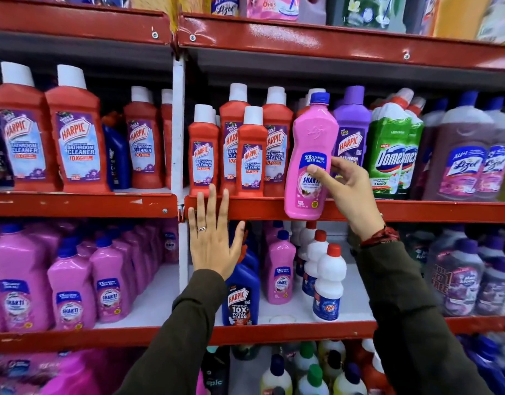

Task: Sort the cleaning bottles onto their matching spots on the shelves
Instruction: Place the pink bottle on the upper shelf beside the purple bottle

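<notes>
Pink bottle (309, 163) is hanging in front of the red shelf edge (416, 210), among red bottles (252, 155) where it is not matching. The right hand (345, 189) is gripping it, fingers (316, 169) closed around its label. The left hand (211, 238) is spreading flat, holding nothing. I judge its place is below, beside the other pink bottles (71, 280), where free white shelf floor (157, 295) is showing.

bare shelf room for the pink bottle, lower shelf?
Lower shelf: a white strip between the pink Shakti rows and the post, plus a patch between the blue Harpic bottle and the white bottles. Middle shelf is packed.
</notes>
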Tool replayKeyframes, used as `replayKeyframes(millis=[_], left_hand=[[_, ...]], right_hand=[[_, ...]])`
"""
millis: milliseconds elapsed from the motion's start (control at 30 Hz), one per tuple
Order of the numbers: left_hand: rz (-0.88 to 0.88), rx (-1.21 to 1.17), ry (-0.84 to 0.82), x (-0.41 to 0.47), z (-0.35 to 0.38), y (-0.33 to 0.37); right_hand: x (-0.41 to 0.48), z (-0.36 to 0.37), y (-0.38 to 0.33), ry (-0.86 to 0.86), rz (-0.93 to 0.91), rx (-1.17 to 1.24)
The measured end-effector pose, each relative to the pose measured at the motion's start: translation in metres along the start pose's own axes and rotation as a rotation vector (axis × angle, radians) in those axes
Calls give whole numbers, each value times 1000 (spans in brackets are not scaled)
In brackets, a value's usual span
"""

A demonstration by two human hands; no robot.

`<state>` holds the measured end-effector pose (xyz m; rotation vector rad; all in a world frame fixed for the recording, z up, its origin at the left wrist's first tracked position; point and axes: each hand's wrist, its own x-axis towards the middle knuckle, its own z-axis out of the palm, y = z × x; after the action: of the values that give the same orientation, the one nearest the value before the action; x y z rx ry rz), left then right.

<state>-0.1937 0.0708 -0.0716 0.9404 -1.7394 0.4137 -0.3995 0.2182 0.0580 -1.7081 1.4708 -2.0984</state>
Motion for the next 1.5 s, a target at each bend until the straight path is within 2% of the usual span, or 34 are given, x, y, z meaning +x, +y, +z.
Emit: replayKeyframes(millis=[200,433,567,767,867,1067,1500], left_hand=[[6,-77,8,-37,2,-6],[0,-102,-94,-101,21,-24],[-25,-70,-253,-135,32,-32],[-141,-28,-613,-169,47,-39],[-158,8,-713,-177,52,-40],[-163,-7,-692,-178,54,-41],[-175,-8,-672,-183,58,-42]], right_hand=[[-51,6,35,-29,88,62],[-108,18,96,-42,198,88],[-129,22,127,-54,249,91],[-154,33,162,-89,325,54],[-161,39,178,-90,368,39],[-158,40,200,-42,450,78],[-168,33,216,-132,458,-14]])
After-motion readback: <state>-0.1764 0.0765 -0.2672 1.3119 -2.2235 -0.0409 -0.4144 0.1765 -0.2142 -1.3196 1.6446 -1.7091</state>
